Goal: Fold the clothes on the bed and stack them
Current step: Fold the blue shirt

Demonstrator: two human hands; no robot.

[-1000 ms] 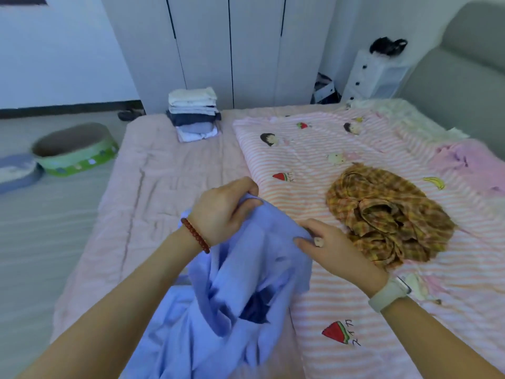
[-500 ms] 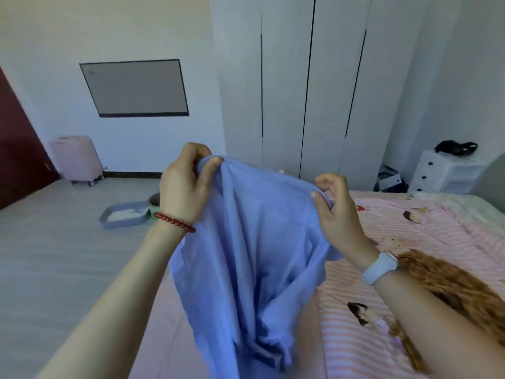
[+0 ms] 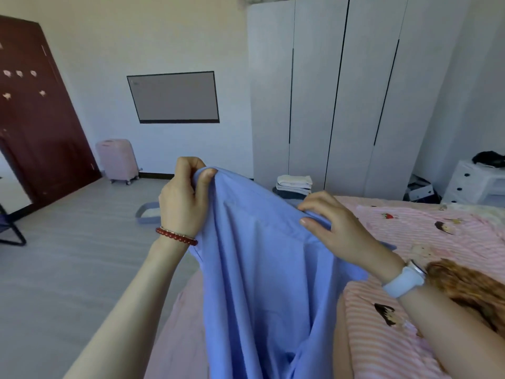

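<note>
above one bed [image 3: 426, 348], left hand [image 3: 183, 197] and right hand [image 3: 337, 226] each grip one blue shirt [image 3: 262, 283].

Bright, soft daylight, faint shadows; wide-angle bending at edges, slightly soft focus.

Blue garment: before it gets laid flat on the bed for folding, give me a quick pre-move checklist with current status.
1. Left hand grips the top edge of the blue garment: ok.
2. Right hand pinches the same edge further along: ok.
3. Garment hangs free and untangled: not ok, it bunches into deep folds between the hands.
4. Lower hem clear of the bed: cannot tell, it runs out of frame.
5. Landing spot free: not ok on the right, the plaid garment lies there under the right forearm.
6. Folded stack standing at the far end, ready to receive it: ok.
</note>
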